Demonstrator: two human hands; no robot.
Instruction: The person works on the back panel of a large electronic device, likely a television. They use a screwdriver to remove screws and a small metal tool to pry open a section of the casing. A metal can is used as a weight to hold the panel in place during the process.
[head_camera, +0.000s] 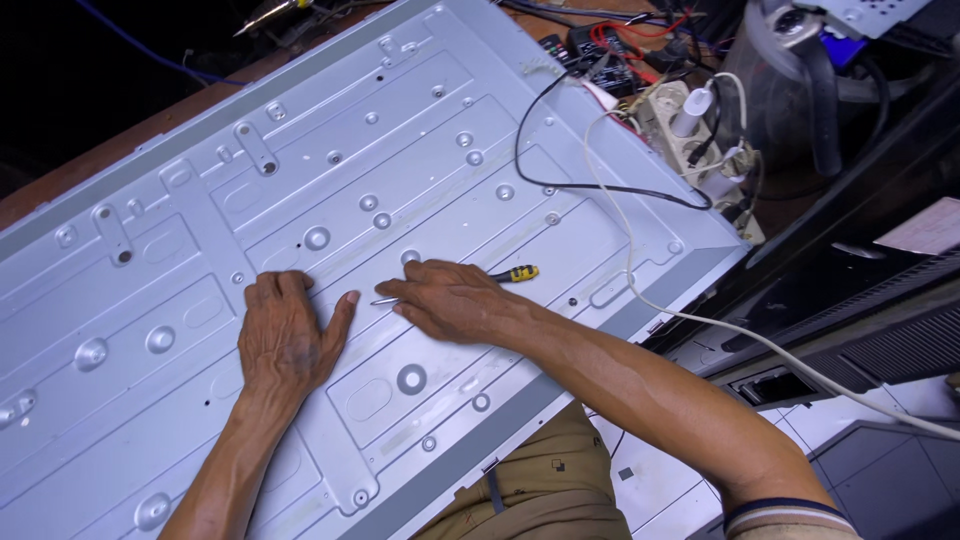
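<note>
Nearest, we note the left hand (283, 335) spread flat on the grey stamped-metal television back panel (150, 270), apparently steadying it. Beside it, the right hand (450, 298) is closed around a yellow-and-black-handled screwdriver (512, 273), tip lying low against the panel. Beyond, a black cable (560, 185) crosses toward the power strip (690, 135).

A brown wooden tabletop (150, 125) runs along the far edge; pale floor tiles (690, 500) (dark grout) lie below right.
</note>
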